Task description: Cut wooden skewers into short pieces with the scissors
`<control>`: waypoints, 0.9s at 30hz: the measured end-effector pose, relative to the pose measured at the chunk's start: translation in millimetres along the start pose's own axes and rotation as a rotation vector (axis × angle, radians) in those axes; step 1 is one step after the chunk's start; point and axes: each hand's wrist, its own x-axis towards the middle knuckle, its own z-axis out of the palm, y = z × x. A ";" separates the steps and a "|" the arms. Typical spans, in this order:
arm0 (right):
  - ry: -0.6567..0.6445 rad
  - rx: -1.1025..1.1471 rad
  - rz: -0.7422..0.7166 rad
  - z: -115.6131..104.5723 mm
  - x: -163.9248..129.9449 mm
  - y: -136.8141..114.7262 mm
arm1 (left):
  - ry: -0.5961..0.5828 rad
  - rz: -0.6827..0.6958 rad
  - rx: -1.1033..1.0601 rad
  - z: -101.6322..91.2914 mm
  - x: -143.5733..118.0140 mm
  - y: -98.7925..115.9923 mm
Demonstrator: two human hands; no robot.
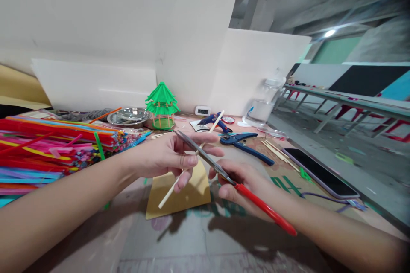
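My left hand (179,155) is closed around a thin pale wooden stick (169,195), which slants up and to the right through the fingers. Red-handled scissors (265,208) are in my right hand (238,181), their blades pointing up and left across the stick and over the left fingers. Whether the blades touch the stick I cannot tell. Below both hands a piece of tan card (188,192) lies on the table. Behind them stands a small pavilion model (162,106) with a green tiered roof and thin posts.
Bundles of coloured pipe cleaners (48,149) fill the left side. Further back are a metal plate (130,116), a small digital clock (203,111), a blue glue gun (214,122) and a water jug (262,102). Blue-handled cutters (246,145), loose sticks (278,152) and a phone (320,172) lie right.
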 end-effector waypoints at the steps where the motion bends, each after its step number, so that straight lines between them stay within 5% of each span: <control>1: -0.007 0.003 -0.036 -0.7 -0.4 -1.9 | -0.010 0.000 0.004 0.7 0.0 -0.8; 11: -0.133 0.245 -0.136 -0.6 -1.4 -6.8 | -0.026 -0.033 -0.018 9.4 0.1 -9.0; 20: -0.008 -0.002 0.018 1.2 0.9 -4.5 | -0.012 -0.015 0.009 2.8 1.0 -7.6; 27: -0.018 0.010 0.073 3.2 4.3 2.8 | -0.068 0.045 0.013 -8.7 2.0 -7.8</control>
